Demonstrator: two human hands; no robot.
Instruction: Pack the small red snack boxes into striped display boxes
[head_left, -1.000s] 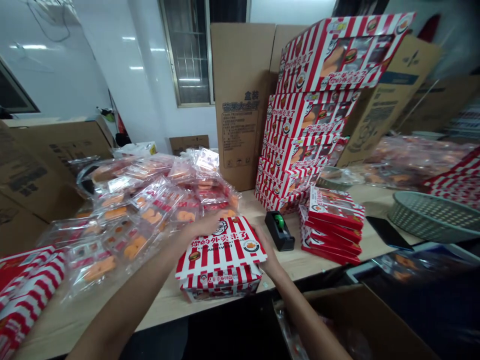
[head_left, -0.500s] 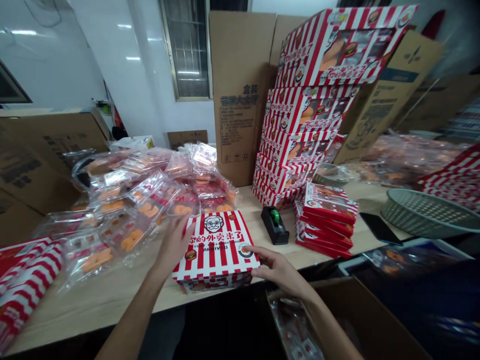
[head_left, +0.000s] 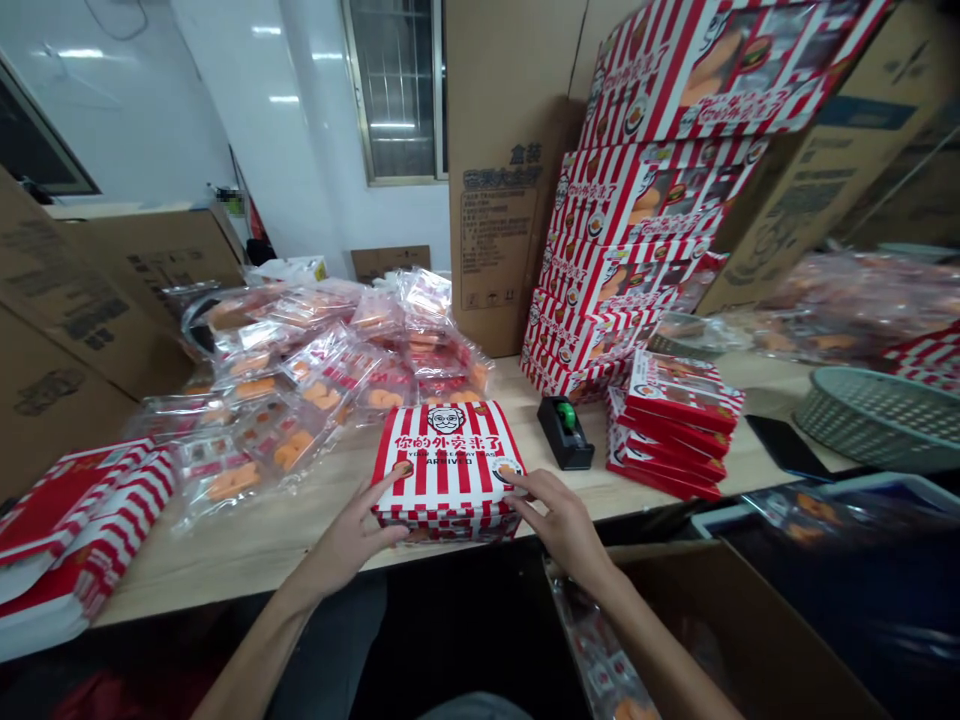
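A red-and-white striped box (head_left: 450,470) with a printed face and lettering on its lid sits closed at the table's front edge. My left hand (head_left: 349,535) rests against its left front corner, thumb low on the front and fingers along the lid's side. On the right side, my right hand (head_left: 555,515) touches the lid's corner with fingers and thumb apart. Both hands steady the box between them. Just right of it stands a black tape dispenser (head_left: 566,435) with green tape.
Clear bags of orange pieces (head_left: 322,350) are heaped behind left. Flat striped cartons (head_left: 97,520) lie far left. Filled boxes (head_left: 637,210) are stacked behind right, near smaller red packs (head_left: 675,425), a phone (head_left: 786,447) and a green basket (head_left: 877,415). An open carton (head_left: 735,620) stands below.
My left hand has moved from the box's left rear side down to its front left corner. The right hand stays at the right corner. The view has shifted somewhat.
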